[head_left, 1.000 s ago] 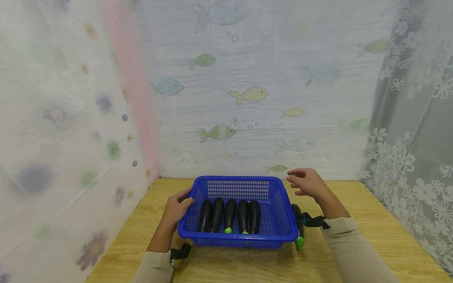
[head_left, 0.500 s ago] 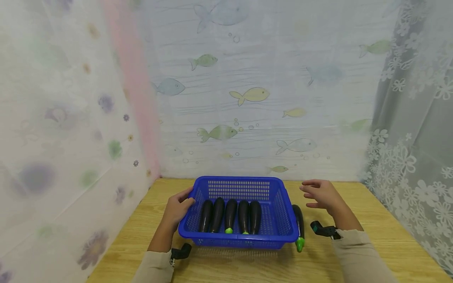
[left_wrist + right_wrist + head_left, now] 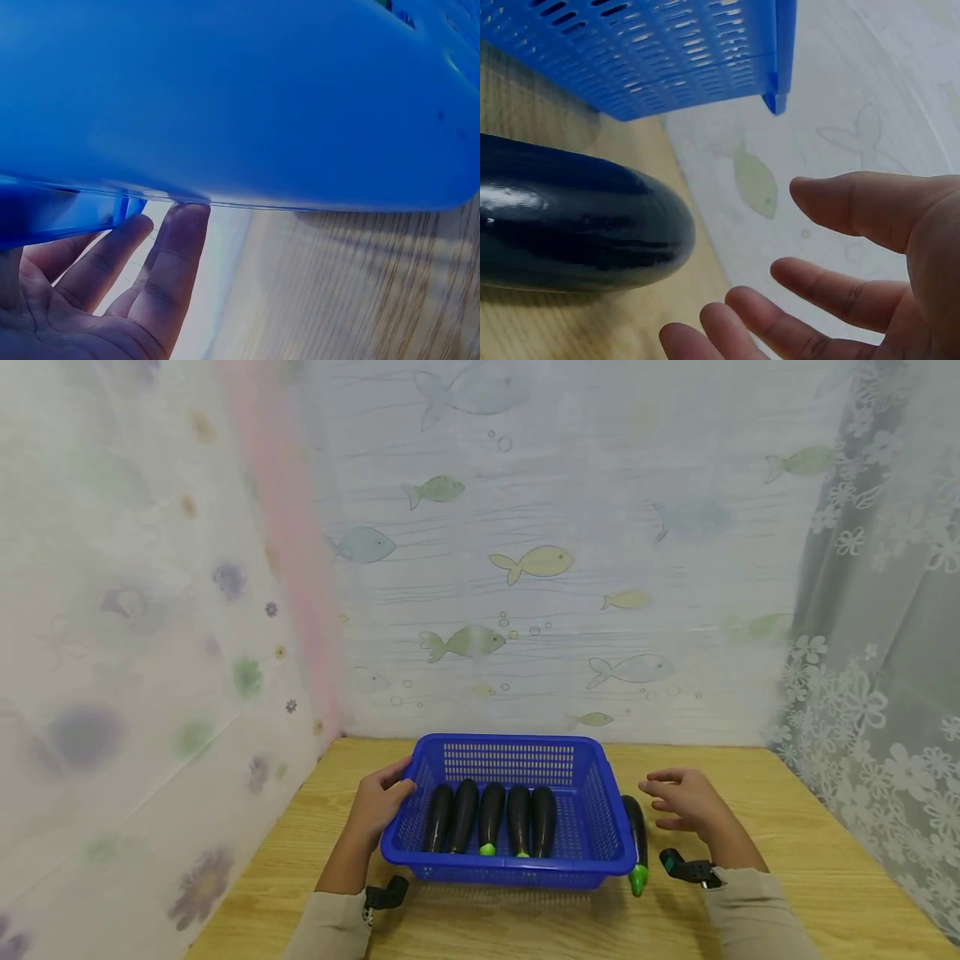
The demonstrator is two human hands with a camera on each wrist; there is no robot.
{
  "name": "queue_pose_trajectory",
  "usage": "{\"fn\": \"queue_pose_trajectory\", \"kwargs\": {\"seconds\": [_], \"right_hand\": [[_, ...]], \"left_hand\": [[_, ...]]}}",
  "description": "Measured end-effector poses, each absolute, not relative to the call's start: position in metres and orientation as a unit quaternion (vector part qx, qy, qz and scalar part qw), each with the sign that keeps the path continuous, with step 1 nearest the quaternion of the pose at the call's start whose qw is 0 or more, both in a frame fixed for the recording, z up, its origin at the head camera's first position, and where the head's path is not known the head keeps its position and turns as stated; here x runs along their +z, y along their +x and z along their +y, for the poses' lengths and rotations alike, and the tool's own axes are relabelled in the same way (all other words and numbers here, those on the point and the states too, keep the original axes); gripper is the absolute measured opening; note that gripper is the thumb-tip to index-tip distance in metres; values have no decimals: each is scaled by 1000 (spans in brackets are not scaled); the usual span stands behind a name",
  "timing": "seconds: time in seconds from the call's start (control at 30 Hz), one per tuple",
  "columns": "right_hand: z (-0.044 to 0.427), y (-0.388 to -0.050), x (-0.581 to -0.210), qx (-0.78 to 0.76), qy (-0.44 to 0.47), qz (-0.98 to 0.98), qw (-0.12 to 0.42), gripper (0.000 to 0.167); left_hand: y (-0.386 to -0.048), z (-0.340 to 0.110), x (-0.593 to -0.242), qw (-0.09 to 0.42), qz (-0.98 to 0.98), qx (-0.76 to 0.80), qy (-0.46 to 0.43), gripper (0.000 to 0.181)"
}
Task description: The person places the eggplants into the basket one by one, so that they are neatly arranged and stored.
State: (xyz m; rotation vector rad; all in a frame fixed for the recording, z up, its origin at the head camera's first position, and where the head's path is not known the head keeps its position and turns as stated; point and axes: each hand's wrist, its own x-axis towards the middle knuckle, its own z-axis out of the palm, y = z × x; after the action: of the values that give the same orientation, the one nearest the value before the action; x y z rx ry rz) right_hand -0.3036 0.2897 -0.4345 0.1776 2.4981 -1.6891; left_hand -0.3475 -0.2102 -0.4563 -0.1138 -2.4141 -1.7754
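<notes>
A blue plastic basket (image 3: 510, 865) with slotted walls stands on the table, and several dark eggplants (image 3: 491, 814) lie side by side in it. My left hand (image 3: 375, 806) grips its left rim, thumb over the edge; the left wrist view shows fingers (image 3: 176, 262) against the rim from outside. One more eggplant (image 3: 637, 847), with a green stem end, lies on the table along the basket's right side. My right hand (image 3: 686, 802) hovers just right of it, holding nothing. In the right wrist view, its spread fingers and thumb are apart from that eggplant (image 3: 585, 217).
The wood-grain table (image 3: 795, 860) extends to both sides of the basket. Behind it hangs a white sheet (image 3: 540, 635) with printed fish. A flowered sheet (image 3: 150, 693) borders the left side, and a lace curtain (image 3: 877, 693) the right.
My right hand has moved from beside the basket's back right corner to the right, then down toward the eggplant outside. My left hand has stayed on the rim.
</notes>
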Motion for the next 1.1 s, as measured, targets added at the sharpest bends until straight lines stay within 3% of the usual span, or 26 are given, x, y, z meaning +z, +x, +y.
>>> {"fn": "queue_pose_trajectory", "kwargs": {"seconds": [0.27,1.1], "right_hand": [[287,-305,-443,-545,68,833,68,71],[267,-311,-452,-516,62,849,90,66]], "left_hand": [[-340,-206,-444,60,-800,-596,-44,55],[-347,-209,-455,67,-803,-591,-34,56]]}}
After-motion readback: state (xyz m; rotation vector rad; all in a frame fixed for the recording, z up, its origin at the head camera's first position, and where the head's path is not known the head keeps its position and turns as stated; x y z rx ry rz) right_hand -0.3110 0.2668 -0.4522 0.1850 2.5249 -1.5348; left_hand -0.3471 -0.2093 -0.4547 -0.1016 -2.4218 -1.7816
